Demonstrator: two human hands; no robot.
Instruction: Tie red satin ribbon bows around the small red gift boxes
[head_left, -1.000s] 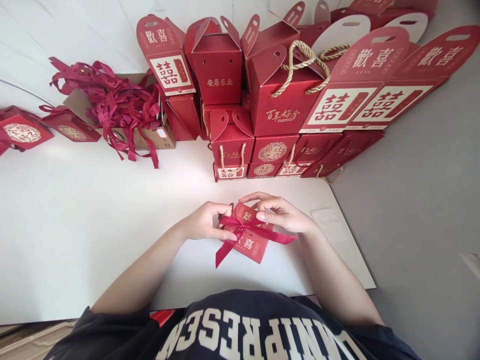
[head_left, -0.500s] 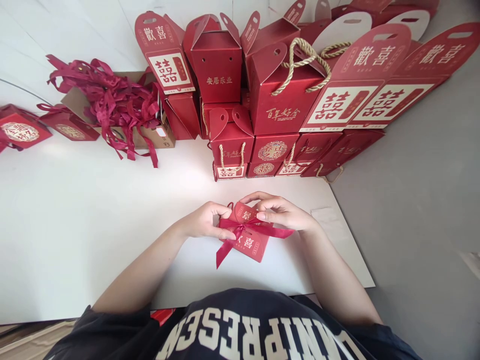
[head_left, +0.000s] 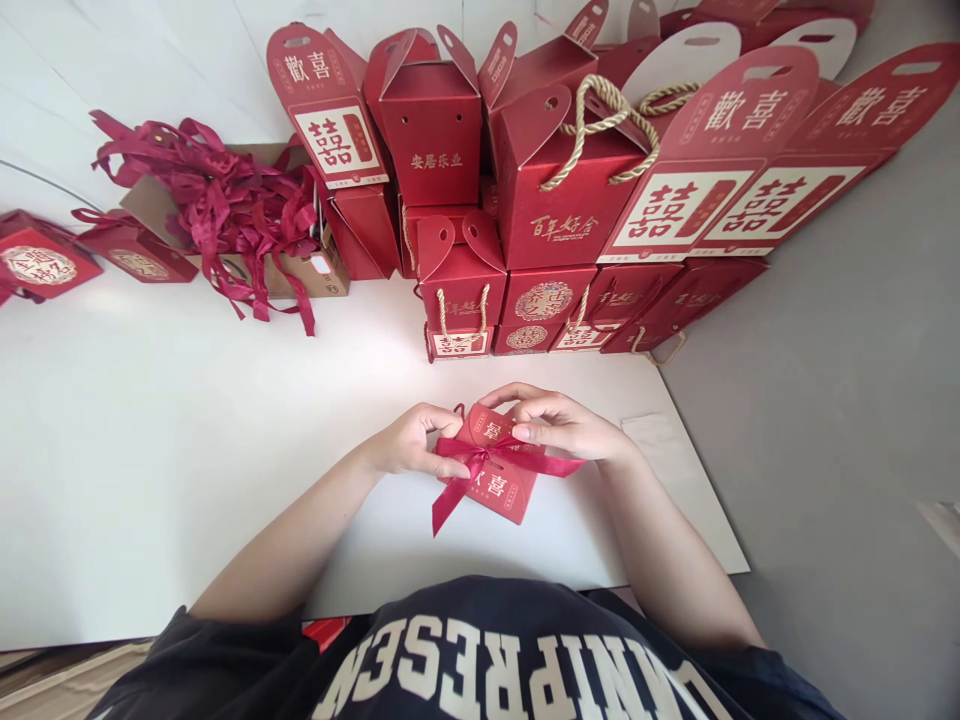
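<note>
A small red box (head_left: 517, 500) with pale lettering is held between my hands above the white table, near its front edge. Around its middle runs a crimson ribbon (head_left: 551, 463), knotted in a bow whose tails hang to the lower left and to the right. My left hand (head_left: 422, 440) pinches the ribbon loop and the box's left side between thumb and fingers. My right hand (head_left: 551, 420) grips the upper right of the box, thumb and fingertips near the ribbon. A thin dark red cord loop shows at the box's top left corner.
Red gift boxes (head_left: 570, 200), some with rope handles, stand stacked along the back right. A cardboard box (head_left: 330, 275) heaped with crimson ribbons (head_left: 225, 195) sits at the back left, with two small red boxes (head_left: 139, 250) beside it. A grey surface borders the white table (head_left: 187, 420) on the right.
Almost nothing differs. The ribbon's right tail has shifted very slightly to the left; both hands keep their hold.
</note>
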